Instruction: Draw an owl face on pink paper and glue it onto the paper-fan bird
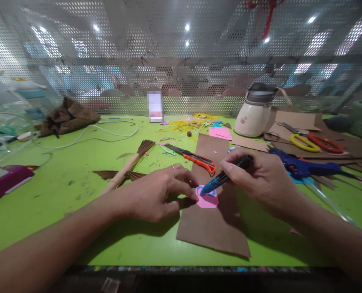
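Note:
A small pink piece of paper (209, 201) with cut corners lies on a brown cardboard strip (213, 240). Blue curved marks show along its upper part. At its left edge, the bent fingertips of my left hand (159, 193) hold it down against the cardboard. My right hand (257, 179) grips a blue marker pen (222, 179) with a dark barrel, its tip on the pink paper near the blue marks. Just behind the hands, an orange utility knife (199, 159) lies partly across the cardboard.
Left of the cardboard lies a brown paper craft (129, 165) with a stick. A blue glue gun (306, 165), scissors (315, 142) and a white flask (254, 112) stand or lie to the right. Farther back are yellow paper shreds (190, 124), a phone (155, 106) and a white cable (107, 132).

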Tool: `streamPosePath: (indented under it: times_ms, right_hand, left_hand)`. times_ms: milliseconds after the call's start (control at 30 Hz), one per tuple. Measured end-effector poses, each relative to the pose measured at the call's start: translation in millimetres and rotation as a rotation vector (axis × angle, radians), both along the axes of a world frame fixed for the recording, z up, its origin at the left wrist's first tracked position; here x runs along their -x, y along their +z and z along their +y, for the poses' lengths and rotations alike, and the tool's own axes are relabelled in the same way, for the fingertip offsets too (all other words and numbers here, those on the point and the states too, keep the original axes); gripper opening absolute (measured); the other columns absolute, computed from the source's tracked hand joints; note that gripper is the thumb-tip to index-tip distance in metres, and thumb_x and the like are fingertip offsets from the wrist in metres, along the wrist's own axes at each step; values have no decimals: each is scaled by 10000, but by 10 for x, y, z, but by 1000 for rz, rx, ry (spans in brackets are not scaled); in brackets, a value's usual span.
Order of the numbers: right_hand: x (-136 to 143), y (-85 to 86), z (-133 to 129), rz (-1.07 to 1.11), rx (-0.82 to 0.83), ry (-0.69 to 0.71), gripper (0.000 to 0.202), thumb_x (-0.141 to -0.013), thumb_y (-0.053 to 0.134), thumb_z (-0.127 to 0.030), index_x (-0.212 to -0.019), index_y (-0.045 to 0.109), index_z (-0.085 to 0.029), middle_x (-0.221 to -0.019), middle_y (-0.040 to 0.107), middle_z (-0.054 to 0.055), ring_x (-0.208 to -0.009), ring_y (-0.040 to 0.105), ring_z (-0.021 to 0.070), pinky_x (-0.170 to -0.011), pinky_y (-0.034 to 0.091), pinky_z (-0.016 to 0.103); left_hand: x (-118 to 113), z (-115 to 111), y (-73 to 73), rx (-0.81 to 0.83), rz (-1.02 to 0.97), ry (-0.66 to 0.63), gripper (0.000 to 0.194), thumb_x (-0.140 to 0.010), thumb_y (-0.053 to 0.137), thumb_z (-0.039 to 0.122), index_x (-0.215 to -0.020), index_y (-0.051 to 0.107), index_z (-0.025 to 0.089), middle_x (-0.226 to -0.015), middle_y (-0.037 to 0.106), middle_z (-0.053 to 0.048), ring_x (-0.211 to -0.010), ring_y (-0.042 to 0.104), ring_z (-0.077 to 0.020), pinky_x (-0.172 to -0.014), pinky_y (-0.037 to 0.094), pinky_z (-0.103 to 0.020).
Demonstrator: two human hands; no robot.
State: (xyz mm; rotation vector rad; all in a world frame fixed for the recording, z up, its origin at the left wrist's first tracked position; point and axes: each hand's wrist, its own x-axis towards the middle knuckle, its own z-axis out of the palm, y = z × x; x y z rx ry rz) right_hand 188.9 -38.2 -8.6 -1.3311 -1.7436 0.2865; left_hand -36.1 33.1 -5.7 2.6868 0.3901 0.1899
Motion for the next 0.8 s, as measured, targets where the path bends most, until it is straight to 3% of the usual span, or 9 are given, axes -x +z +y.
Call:
streamPosePath:
  times_ms: [500, 800]
  right_hand:
    - [-2, 32, -11, 5, 71, 111, 157, -828, 523, -169, -686, 588, -178, -556, 522, -44, -495, 448, 77, -460, 350, 196]
    - [-5, -1, 13, 2, 23, 48, 171, -858, 527, -217, -713, 608, -177, -560, 532, -48, -494, 460, 73, -469, 357, 195]
  left_hand:
    - [-6, -21, 12, -3, 14, 17, 298, -865, 530, 125, -1076, 705, 241, -1194, 611, -57, -1090, 579, -211, -974, 451, -335]
    - [-2, -4, 8, -10, 29, 8, 390, -804, 549, 55, -1105, 698, 254, -1205, 594, -52, -1106, 567, -213, -999, 440, -347]
